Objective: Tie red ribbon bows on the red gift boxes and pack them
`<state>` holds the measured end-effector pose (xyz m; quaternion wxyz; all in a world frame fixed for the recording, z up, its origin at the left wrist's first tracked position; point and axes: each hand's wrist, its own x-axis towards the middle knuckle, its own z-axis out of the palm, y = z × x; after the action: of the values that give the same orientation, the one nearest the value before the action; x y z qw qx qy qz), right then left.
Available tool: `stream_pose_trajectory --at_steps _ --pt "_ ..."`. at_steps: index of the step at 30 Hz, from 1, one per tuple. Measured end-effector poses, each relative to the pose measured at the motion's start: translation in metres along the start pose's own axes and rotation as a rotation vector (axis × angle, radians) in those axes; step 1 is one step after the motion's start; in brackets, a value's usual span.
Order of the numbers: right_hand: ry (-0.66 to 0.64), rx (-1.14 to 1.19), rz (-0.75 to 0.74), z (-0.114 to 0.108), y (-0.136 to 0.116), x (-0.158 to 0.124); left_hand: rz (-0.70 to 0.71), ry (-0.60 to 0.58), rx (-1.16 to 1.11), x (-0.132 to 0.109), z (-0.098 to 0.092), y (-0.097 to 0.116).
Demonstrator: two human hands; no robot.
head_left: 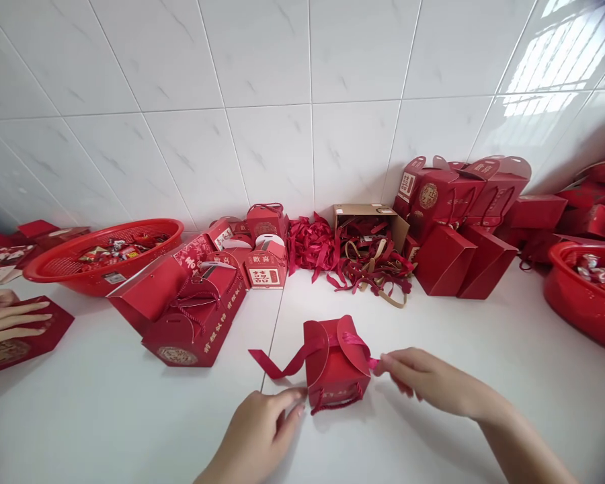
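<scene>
A small red gift box [327, 376] with curved top flaps and a twisted cord handle stands in front of me. A dark pink ribbon [302, 353] passes over its top under the flaps, and one tail stretches out to the left on the table. My right hand [428, 380] pinches the ribbon's other end at the box's right side. At the box's lower left corner rests my left hand [262, 430], its fingertips against the side. Its index finger and thumb are apart, with nothing held between them.
Behind are a heap of ribbons [312, 249], a carton of straps [400, 232], and more red boxes [194, 329]. Red baskets of candy stand at left [101, 279] and right [579, 296]. Another person's hand [13, 319] lies on a box at far left.
</scene>
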<state>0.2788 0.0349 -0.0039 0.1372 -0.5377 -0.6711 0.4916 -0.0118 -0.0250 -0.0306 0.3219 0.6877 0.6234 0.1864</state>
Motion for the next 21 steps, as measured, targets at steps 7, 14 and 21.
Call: stream_pose_trajectory --at_steps 7,14,21 --pt "0.106 0.796 -0.069 0.04 -0.004 0.018 -0.179 0.072 -1.161 0.018 -0.001 0.022" --pt "0.427 1.382 -0.099 0.03 0.0 0.038 -0.265 0.45 -1.699 0.029 -0.022 0.034" --pt "0.587 1.188 -0.356 0.019 -0.016 0.018 -0.09 0.476 -1.594 0.029 -0.052 0.048"
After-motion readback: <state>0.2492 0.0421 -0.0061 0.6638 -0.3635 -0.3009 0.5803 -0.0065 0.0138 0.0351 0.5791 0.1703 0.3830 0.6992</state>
